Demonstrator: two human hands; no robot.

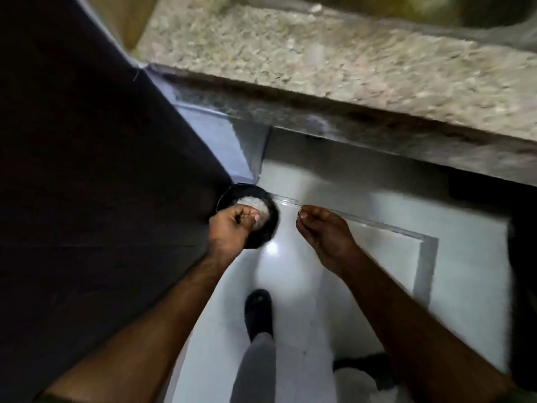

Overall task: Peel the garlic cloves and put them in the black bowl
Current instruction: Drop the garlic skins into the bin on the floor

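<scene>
The black bowl (232,196) is held low over the floor, beside a dark cabinet side. Pale white garlic (255,205) lies inside it; blur hides whether it is cloves or peel. My left hand (229,229) grips the bowl's near rim, with the thumb over the edge. A little to the right of the bowl, my right hand (322,232) hovers apart from it. Its fingers are curled and the fingertips are drawn together. I cannot tell whether anything is pinched between them.
A speckled granite counter (319,62) runs across the top, with a steel sink (465,13) at its far right. A tall dark panel (87,155) fills the left. Below are white floor tiles (363,199), my slippered foot (258,312) and a dark object (363,366).
</scene>
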